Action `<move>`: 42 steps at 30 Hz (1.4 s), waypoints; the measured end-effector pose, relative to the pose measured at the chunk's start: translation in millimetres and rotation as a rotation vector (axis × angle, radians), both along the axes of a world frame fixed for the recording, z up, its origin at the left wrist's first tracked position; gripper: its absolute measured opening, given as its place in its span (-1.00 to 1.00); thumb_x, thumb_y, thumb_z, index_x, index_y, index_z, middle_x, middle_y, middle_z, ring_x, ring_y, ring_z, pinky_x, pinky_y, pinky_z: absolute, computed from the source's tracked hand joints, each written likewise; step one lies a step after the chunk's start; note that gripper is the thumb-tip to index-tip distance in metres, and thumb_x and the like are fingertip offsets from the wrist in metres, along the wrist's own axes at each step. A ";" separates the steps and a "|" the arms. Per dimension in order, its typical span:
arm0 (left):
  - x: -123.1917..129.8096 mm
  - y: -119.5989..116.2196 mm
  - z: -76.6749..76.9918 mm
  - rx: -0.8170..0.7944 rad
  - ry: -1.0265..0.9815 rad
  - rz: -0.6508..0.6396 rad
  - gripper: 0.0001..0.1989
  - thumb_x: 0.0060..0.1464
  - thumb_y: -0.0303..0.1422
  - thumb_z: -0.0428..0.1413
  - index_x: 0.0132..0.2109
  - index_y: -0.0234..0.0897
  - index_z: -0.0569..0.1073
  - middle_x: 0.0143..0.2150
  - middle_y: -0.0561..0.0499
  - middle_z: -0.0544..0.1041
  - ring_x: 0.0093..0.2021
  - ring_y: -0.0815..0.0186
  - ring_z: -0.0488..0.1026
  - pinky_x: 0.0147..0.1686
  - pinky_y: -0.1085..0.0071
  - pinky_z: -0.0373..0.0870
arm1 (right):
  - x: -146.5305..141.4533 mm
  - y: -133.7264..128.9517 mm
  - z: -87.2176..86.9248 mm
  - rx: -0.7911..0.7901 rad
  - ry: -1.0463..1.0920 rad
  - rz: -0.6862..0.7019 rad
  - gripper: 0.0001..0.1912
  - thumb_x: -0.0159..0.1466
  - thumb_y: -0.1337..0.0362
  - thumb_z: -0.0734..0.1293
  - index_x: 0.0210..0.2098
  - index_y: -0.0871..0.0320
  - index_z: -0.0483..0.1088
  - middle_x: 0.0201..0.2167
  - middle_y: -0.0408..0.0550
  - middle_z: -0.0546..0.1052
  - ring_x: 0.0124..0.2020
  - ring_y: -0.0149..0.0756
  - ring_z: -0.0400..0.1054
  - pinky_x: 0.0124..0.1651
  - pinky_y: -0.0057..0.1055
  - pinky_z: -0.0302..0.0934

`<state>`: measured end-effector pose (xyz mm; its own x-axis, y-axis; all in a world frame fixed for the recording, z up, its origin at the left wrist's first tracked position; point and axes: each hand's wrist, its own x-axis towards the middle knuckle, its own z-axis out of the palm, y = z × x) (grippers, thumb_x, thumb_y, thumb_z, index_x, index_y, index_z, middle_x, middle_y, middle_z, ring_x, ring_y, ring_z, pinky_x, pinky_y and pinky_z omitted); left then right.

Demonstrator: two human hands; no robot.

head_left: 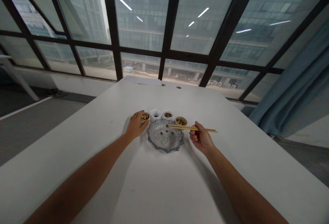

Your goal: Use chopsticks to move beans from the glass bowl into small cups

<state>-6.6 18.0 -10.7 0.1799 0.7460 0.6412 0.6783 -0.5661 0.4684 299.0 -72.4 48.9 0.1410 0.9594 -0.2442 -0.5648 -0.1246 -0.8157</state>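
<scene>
My right hand (202, 139) is closed around a pair of wooden chopsticks (185, 127), which point left over a clear glass dish (167, 145) with a scalloped rim. At their tips is a small dark piece (167, 126), too small to name. Several similar dark pieces lie in the dish. My left hand (135, 126) is curled around the side of a small bowl (148, 118) of pale brown, nut-like pieces, partly hiding it. Behind the dish stand two white cups, the left one (151, 115) with dark contents and the right one (168, 118) with brown bits. A brownish bowl (185, 122) of nut-like pieces sits near the chopsticks.
Everything stands on a white table (144, 189). Sheets of paper (144, 80) lie at its far edge, beside two round holes. Beyond are large dark-framed windows (141, 14). A blue curtain (290, 86) hangs at the right, and a white metal frame (22, 80) stands at the left.
</scene>
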 end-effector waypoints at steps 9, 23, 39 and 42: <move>-0.5 2.8 -1.6 0.012 -0.014 -0.027 -0.67 0.17 -0.24 0.10 0.06 -0.22 0.35 0.14 -0.16 0.45 0.16 0.08 0.38 0.18 0.04 0.32 | 3.9 2.6 -8.1 0.189 -0.237 -0.057 -0.56 0.13 -0.05 0.44 -0.58 0.15 0.31 -0.77 -0.19 0.41 -0.82 -0.49 0.20 -0.81 -0.60 0.04; 2.6 2.5 -2.6 0.036 -0.032 -0.046 -0.67 0.17 -0.26 0.09 0.06 -0.22 0.34 0.11 -0.16 0.45 0.13 0.09 0.38 0.16 0.06 0.34 | -59.2 15.7 8.5 0.636 -1.025 -0.209 -0.50 0.36 -0.11 0.19 -0.48 0.12 0.44 -0.61 -0.09 0.54 -0.63 -0.34 0.42 -0.56 -0.44 0.32; 3.1 3.3 -1.4 0.007 -0.013 -0.041 -0.66 0.17 -0.25 0.09 0.07 -0.21 0.34 0.13 -0.14 0.44 0.15 0.08 0.37 0.19 0.05 0.32 | -37.2 -19.6 21.8 0.536 -0.993 -0.060 -0.58 0.27 -0.08 0.34 -0.51 0.11 0.51 -0.65 -0.08 0.52 -0.69 -0.34 0.35 -0.66 -0.48 0.23; 2.8 3.9 -1.4 0.014 -0.009 -0.045 -0.66 0.18 -0.24 0.09 0.06 -0.23 0.34 0.12 -0.16 0.44 0.14 0.08 0.37 0.19 0.06 0.31 | -32.0 -32.6 18.8 0.509 -1.107 0.018 -0.55 0.27 -0.07 0.34 -0.58 0.10 0.47 -0.68 -0.09 0.51 -0.70 -0.34 0.37 -0.65 -0.48 0.23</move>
<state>-3.8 21.8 -12.1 0.2070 0.7284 0.6532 0.6481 -0.6022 0.4662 267.0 -105.0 67.7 0.0200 0.9144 0.4043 0.4655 0.3493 -0.8132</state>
